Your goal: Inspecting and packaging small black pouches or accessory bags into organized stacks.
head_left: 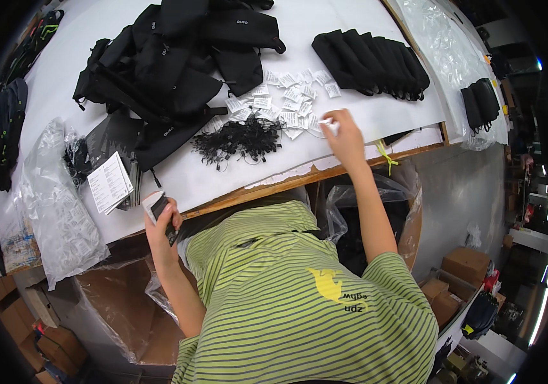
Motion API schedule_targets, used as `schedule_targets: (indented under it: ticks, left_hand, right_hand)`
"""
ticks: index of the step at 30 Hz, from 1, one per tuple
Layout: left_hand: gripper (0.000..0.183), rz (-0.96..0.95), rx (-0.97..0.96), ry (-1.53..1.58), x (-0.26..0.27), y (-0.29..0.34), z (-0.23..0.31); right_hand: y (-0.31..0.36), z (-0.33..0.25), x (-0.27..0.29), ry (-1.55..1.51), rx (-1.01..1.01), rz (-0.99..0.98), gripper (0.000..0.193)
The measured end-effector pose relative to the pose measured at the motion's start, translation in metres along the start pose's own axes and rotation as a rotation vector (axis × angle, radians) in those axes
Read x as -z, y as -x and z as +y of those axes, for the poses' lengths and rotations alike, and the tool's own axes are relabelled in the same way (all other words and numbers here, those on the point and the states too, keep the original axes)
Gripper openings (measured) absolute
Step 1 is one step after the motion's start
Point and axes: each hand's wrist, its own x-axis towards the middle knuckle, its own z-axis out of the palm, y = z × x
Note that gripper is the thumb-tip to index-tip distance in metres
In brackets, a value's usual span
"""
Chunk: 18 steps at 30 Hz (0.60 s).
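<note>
My left hand [166, 221] is closed around a few black-and-white cards [156, 203], low beside the table's front edge. My right hand [344, 136] pinches a small white packet [329, 126] over the table; the fingers partly cover it. Just left of that hand, many similar white packets [292, 95] lie scattered. A tangled heap of thin black string loops [238, 139] sits in front of them. Nearer my left hand is a stack of white printed cards [110, 182], with dark cards [115, 137] behind it.
Black fabric bags [178, 61] are piled at the back left. A row of black pouches [370, 64] lies back right. A clear plastic bag [62, 211] hangs over the left table edge. Below the table [296, 54] stand plastic-lined cartons [126, 301].
</note>
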Motion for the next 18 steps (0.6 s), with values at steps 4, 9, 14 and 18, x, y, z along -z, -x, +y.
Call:
schedule_targets:
  ticks: [4,9,14,18]
  left_hand:
    - [0.034,-0.082,0.04,-0.051,-0.019,0.0,-0.001]
    - [0.031,-0.144,0.057,-0.109,-0.034,0.004,-0.005]
    - [0.03,-0.11,0.1,-0.13,-0.03,0.007,-0.021]
    - [0.03,-0.155,0.134,-0.137,-0.038,0.005,-0.025]
  right_hand:
    - [-0.008,-0.026,-0.029,0.098,0.176,-0.179,0.013]
    - [-0.02,-0.018,-0.029,0.107,0.209,-0.228,0.013]
    - [-0.024,-0.034,-0.01,0.01,0.181,-0.261,0.012]
    - [-0.023,-0.025,-0.027,0.11,0.292,-0.297,0.013]
